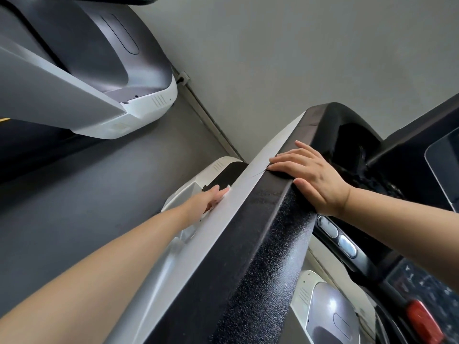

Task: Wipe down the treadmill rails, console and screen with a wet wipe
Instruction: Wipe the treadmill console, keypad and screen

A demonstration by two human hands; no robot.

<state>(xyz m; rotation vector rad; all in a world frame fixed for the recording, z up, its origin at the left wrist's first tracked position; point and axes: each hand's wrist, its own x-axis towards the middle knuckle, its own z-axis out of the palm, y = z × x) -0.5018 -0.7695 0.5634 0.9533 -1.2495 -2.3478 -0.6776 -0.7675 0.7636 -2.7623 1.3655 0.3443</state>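
Left hand (pixel 210 198) presses a wet wipe (pixel 226 191) flat-fingered against the rail (pixel 248 194) side (limp, light, likely bunches; pin under fingertips), right hand (pixel 313 173) spread, bracing on top.

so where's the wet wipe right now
In the head view, left of centre: the wet wipe sits under the left hand, pressed against the rail's grey outer side.
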